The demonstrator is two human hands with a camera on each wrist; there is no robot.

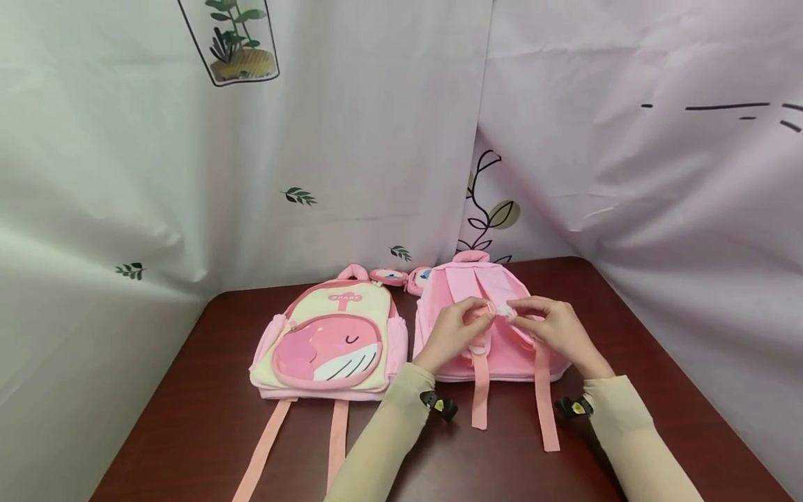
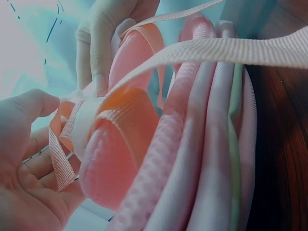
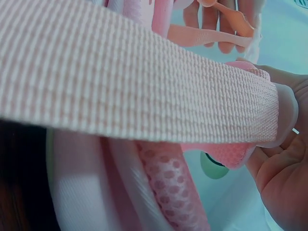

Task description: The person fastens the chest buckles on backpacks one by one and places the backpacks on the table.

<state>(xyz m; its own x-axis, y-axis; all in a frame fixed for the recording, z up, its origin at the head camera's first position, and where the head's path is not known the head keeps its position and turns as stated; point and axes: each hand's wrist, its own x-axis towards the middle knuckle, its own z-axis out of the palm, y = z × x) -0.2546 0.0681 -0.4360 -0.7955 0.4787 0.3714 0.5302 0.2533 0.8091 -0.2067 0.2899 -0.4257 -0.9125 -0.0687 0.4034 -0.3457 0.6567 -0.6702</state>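
A pink backpack (image 1: 433, 348) lies with its back panel and shoulder straps facing up. Above its straps, both hands meet at a small white buckle (image 1: 504, 309). My left hand (image 1: 456, 330) pinches its left side, where a short peach webbing strap (image 2: 61, 166) loops beside the thumb. From the right, my right hand (image 1: 558, 331) grips the other side with thumb and fingers. Padded shoulder straps (image 2: 108, 166) with peach webbing lie just below the fingers. A wide webbing strap (image 3: 144, 86) crosses in front of the right wrist view and hides part of the backpack.
Left of it, a cream and pink backpack (image 1: 339, 300) with a whale pocket lies front up, two peach straps (image 1: 337, 439) trailing toward the near edge. Small round pink pouches (image 1: 390, 277) sit between the bags at the back. A printed curtain (image 1: 351, 139) hangs behind the dark wooden table (image 1: 188, 418).
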